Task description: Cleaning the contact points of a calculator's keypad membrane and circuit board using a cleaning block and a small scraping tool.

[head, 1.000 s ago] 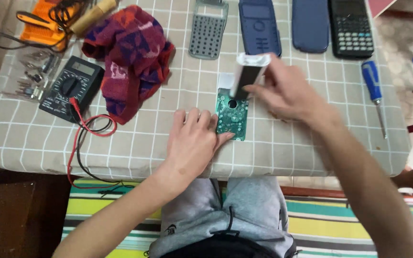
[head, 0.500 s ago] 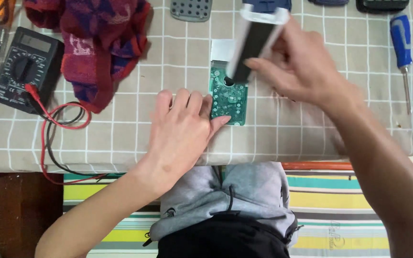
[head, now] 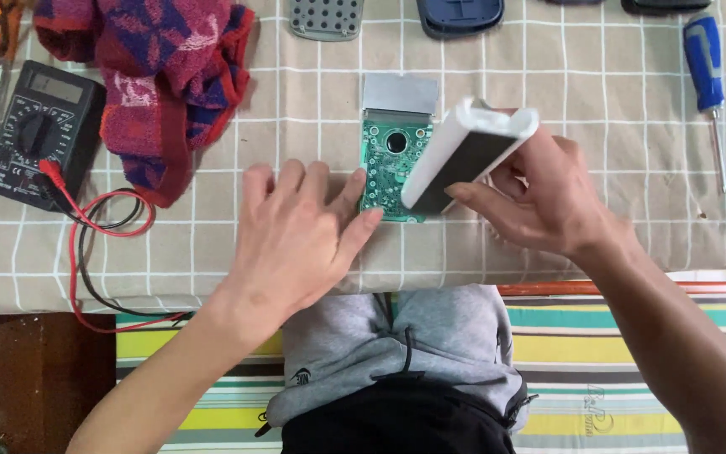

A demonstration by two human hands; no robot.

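The left hand [head: 291,231] is lying flat on the checked tablecloth [head: 548,244], fingers spread, fingertips touching the left edge of the green circuit board [head: 390,164]. The right hand [head: 539,202] is gripping a white rectangular casing [head: 468,155], tilted over the board's right edge. Left of the board, a black multimeter [head: 39,130] and red towel [head: 165,80] are resting. Far right of the board, a blue screwdriver [head: 706,71] is lying.

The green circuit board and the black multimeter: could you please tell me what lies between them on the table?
In the head view, the left hand and the red-and-blue cloth lie between the green circuit board and the black multimeter.
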